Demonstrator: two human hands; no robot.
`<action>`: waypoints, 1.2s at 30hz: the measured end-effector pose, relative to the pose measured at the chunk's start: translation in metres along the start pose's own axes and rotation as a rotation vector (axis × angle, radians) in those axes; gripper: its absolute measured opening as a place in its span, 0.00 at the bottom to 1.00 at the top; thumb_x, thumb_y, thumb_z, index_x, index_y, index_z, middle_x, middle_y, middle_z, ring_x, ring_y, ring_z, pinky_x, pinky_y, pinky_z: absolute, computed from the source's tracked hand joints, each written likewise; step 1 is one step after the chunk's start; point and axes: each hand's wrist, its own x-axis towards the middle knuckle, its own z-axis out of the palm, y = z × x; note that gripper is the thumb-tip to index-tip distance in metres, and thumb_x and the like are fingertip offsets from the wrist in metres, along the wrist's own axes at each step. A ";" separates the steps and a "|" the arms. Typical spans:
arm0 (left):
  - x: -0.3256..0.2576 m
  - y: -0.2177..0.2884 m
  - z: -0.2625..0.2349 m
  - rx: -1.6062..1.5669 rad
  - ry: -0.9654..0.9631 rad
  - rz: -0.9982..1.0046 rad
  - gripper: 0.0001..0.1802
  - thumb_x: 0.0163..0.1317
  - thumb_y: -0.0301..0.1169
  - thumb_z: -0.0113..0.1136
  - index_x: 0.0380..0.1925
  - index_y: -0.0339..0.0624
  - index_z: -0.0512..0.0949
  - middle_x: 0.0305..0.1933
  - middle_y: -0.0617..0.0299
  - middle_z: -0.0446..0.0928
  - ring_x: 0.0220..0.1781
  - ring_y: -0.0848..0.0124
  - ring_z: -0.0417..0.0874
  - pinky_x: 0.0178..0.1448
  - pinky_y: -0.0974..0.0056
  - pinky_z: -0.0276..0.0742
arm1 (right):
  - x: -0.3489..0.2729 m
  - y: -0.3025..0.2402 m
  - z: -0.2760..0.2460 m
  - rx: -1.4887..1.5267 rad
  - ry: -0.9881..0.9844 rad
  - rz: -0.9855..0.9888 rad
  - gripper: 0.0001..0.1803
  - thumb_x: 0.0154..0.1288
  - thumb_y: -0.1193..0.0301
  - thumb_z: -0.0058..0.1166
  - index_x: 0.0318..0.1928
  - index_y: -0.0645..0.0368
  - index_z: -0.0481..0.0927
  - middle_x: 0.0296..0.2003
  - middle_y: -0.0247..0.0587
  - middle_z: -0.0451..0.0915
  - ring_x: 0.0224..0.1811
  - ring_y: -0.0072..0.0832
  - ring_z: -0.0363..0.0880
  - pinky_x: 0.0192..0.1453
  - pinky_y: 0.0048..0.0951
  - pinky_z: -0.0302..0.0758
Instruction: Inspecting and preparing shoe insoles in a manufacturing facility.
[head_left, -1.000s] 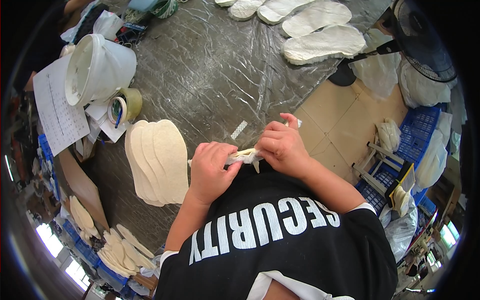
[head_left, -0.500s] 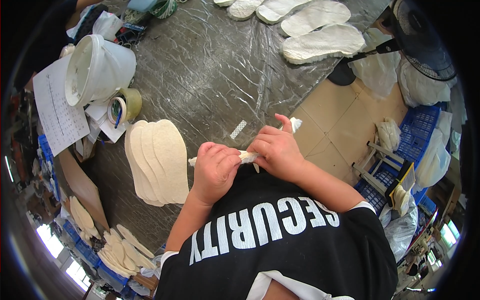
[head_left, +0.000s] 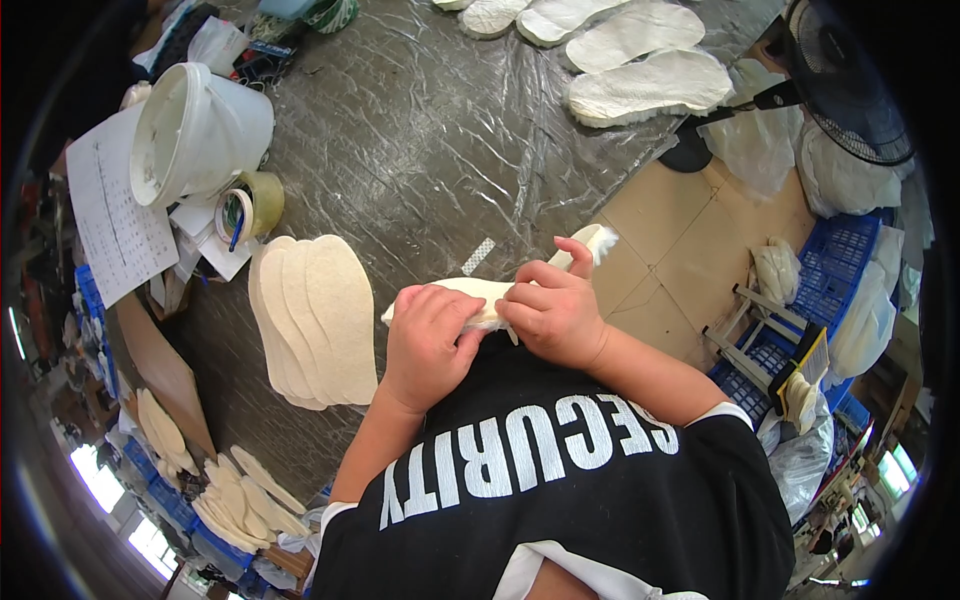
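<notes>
A cream insole with white fluffy edging [head_left: 462,287] is held in front of my chest, at the table's near edge. My left hand [head_left: 430,335] is closed on its near edge toward the left end, thumb and fingers pinching. Close beside it, my right hand [head_left: 552,308] pinches the same edge near the middle, with one finger raised. Fluff sticks out at the insole's right end, beyond my right hand. To the left, several cream felt insoles [head_left: 335,310] lie overlapped in a fanned stack on the table.
White fluffy insoles [head_left: 650,85] lie along the far right table edge. A white bucket [head_left: 235,130], tape rolls [head_left: 262,203] and a written sheet [head_left: 110,215] occupy the left. A black fan [head_left: 850,80] and a blue crate [head_left: 840,265] stand right of the table [head_left: 400,150].
The insole has tilted so that more of its flat cream face shows above my hands, and its right end rises a little higher. Both hands keep their grip nearly in place.
</notes>
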 end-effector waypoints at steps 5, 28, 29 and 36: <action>-0.006 -0.003 0.003 0.107 0.095 0.138 0.13 0.41 0.19 0.65 0.30 0.40 0.80 0.34 0.63 0.80 0.38 0.61 0.79 0.49 0.55 0.68 | 0.002 0.000 0.000 -0.001 0.029 -0.009 0.07 0.47 0.68 0.64 0.30 0.44 0.81 0.30 0.17 0.79 0.36 0.19 0.78 0.66 0.54 0.54; -0.004 -0.001 0.016 0.281 0.031 0.151 0.15 0.44 0.25 0.67 0.36 0.42 0.81 0.35 0.67 0.79 0.39 0.67 0.79 0.51 0.55 0.66 | 0.002 0.002 0.008 -0.007 0.105 -0.008 0.02 0.52 0.69 0.55 0.25 0.45 0.77 0.25 0.19 0.75 0.33 0.18 0.75 0.65 0.51 0.55; -0.003 -0.001 0.016 0.268 0.043 0.155 0.15 0.43 0.24 0.67 0.35 0.42 0.81 0.33 0.67 0.79 0.37 0.67 0.79 0.50 0.56 0.66 | 0.002 0.002 0.008 -0.007 0.106 -0.008 0.02 0.52 0.69 0.55 0.25 0.45 0.77 0.25 0.19 0.75 0.33 0.18 0.75 0.65 0.51 0.55; -0.005 -0.005 0.018 0.207 0.067 0.160 0.12 0.43 0.21 0.64 0.31 0.41 0.80 0.29 0.65 0.78 0.33 0.67 0.78 0.48 0.57 0.66 | 0.000 0.003 0.008 0.030 0.047 -0.028 0.01 0.52 0.69 0.56 0.25 0.46 0.77 0.25 0.20 0.75 0.34 0.18 0.75 0.64 0.50 0.57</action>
